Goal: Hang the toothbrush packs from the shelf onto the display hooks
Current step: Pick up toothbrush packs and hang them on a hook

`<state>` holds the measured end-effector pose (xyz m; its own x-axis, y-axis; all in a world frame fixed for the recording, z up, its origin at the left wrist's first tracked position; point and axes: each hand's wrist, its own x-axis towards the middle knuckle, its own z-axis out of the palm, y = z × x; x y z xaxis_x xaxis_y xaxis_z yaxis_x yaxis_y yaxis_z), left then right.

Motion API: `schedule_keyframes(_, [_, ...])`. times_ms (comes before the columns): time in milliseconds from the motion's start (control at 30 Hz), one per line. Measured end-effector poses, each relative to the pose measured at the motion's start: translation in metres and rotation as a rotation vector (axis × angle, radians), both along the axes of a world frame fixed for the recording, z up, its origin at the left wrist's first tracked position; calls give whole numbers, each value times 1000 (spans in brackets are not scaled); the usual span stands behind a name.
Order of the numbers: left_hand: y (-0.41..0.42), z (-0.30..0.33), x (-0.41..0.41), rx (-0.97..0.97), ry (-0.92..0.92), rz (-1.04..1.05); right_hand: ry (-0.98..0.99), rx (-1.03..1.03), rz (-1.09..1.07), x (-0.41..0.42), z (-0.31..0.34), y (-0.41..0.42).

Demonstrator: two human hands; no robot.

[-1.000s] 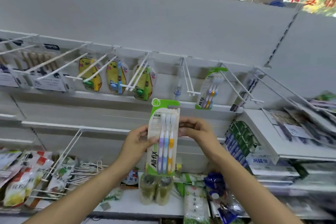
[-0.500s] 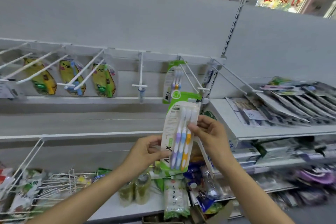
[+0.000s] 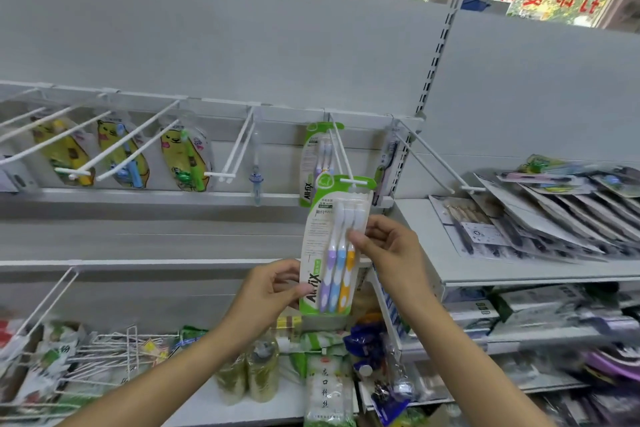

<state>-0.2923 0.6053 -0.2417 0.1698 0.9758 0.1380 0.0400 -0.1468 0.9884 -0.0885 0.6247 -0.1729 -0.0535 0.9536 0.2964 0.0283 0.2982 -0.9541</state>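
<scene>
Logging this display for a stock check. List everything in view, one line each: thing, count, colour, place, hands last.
held toothbrush pack: one, green card, top at a hook's tip
display hooks: several, white, along the rail
hung toothbrush pack: one, green, behind the held one
yellow packs: three, left hooks
flat packs: many, mixed, right shelf
left hand: pinches pack's lower edge
right hand: pinches pack's right side

Two green three-brush toothbrush packs, one between the fingers, one hanging beyond them, three yellow cartoon toothbrush packs far left of the fingers, two hands
</scene>
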Motion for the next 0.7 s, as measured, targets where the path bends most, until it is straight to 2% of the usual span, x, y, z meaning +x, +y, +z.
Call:
schedule_keyframes(200, [4, -2, 3, 35, 22, 33, -30, 48, 60, 5, -8, 15])
schedule_keyframes(400, [3, -12, 11, 17, -51, 59, -27, 55, 110, 6, -13, 23])
schedule_keyframes(700, [54, -11, 16, -63, -80, 179, -65, 5, 48, -4, -12, 85])
